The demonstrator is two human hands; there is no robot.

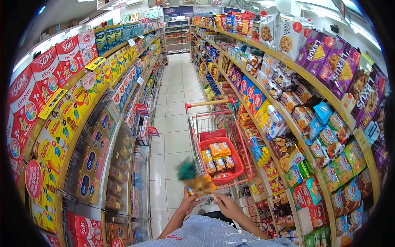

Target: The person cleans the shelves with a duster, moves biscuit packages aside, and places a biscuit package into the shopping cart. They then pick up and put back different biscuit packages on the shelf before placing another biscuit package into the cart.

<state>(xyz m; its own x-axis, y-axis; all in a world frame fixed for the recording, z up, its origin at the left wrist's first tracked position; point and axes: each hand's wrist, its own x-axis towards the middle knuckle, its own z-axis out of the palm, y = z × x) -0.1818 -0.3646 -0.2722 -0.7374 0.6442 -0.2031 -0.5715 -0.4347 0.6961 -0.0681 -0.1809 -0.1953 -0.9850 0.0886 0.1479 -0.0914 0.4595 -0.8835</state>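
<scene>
My left hand (189, 203) is closed on the lower edge of a small orange-and-blue snack packet (201, 199), partly hidden. My right hand (227, 206) grips the thin handle of a feather duster (200, 185), whose brown feathers and green tip are smeared by motion. The duster's feathers lie over the packet, in front of my body. Just beyond stands a shopping cart (210, 103) with a red basket (218, 179) in it. Several orange, yellow and brown snack packets (218, 150) sit inside the basket.
Tall shelves line both sides of the aisle. On the left are red and yellow milk boxes (68, 55); on the right, biscuit and snack packets (339, 66). The cart stands close to the right shelf. White floor tiles (173, 103) run to a far shelf (177, 37).
</scene>
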